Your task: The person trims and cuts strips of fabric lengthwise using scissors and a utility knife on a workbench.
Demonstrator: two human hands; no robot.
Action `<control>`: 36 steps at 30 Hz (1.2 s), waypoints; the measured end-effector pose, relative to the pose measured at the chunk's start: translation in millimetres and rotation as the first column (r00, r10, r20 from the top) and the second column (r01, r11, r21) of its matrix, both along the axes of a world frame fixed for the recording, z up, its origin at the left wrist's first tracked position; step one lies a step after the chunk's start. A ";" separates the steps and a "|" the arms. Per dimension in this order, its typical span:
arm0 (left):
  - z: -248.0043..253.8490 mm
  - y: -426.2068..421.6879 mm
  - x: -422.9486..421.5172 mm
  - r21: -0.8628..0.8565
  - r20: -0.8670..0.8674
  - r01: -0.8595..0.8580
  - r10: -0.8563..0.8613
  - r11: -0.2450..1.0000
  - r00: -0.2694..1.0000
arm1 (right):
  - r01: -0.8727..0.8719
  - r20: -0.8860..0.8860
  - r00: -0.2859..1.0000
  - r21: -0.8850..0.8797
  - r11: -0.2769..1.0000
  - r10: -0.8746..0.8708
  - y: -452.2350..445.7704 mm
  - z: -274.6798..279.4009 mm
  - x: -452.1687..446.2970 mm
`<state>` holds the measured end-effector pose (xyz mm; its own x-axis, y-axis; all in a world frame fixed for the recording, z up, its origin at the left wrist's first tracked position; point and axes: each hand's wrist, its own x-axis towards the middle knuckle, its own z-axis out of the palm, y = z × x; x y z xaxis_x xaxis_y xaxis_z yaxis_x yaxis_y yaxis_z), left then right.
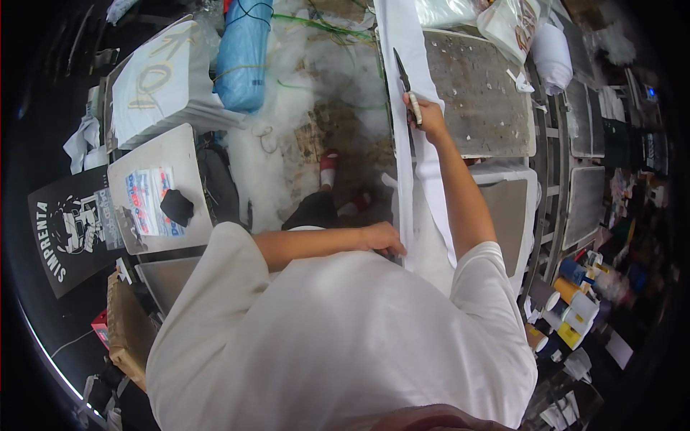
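Observation:
A long strip of white cloth (404, 29) runs from the far edge toward my body, along the left side of the work boards. My right hand (429, 118) is closed around what looks like a pair of scissors (402, 70), with dark pointed blades and a pale handle. The blades point away from me, over the cloth. Close to my body, my left hand (384, 237) has its fingers curled at the near left edge of the cloth, apparently gripping it. My fingertips there are partly hidden.
Grey boards (481, 93) lie right of the cloth, beside a metal rack (552, 165). At left are a stack of printed white sheets (154, 90), a blue wrapped roll (246, 61) and a board with a black cloth (177, 208). Pale fluffy scraps cover the floor (302, 136).

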<state>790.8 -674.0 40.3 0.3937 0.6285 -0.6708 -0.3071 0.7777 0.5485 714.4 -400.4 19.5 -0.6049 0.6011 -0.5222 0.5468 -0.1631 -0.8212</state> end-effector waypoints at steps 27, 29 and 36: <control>-11.0 -8.5 3.6 0.199 -0.088 0.091 -0.075 0.976 0.993 | -0.043 0.068 0.997 -0.040 0.998 0.045 24.6 11.6 -39.6; -14.9 -8.9 2.8 0.280 -0.087 0.085 -0.062 0.956 0.994 | -0.033 0.075 0.997 -0.037 0.999 0.035 24.9 9.9 -42.7; -19.6 -5.9 6.1 0.271 -0.144 0.105 -0.068 0.957 0.987 | -0.052 0.061 0.997 -0.054 0.997 0.055 32.5 6.2 -53.0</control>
<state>797.0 -679.9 20.7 0.3750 0.7644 -0.5245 -0.1561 0.6097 0.7771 661.4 -367.8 25.7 -0.6008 0.5401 -0.5894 0.6055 -0.1739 -0.7766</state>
